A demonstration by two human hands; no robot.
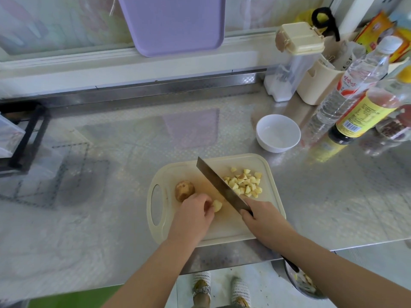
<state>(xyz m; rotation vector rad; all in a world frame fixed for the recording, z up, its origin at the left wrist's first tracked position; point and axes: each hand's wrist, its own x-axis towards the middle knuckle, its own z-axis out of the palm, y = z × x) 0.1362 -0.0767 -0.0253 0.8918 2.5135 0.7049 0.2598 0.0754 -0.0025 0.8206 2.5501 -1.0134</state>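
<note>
The cream cutting board lies at the near edge of the steel counter, and the work on it looks mostly done. Behind it waits a white bowl, maybe for the cut fruit. The cleaver lies slanted across the board, and the curled fingers of the right hand are wrapped around its handle. The left hand is just left of the blade. Right of the blade is a pile of apple cubes that is already diced. The core sits aside near the board's handle hole. One apple wedge is pinched by the left fingertips against the board. I judge it is the last piece to cut.
</note>
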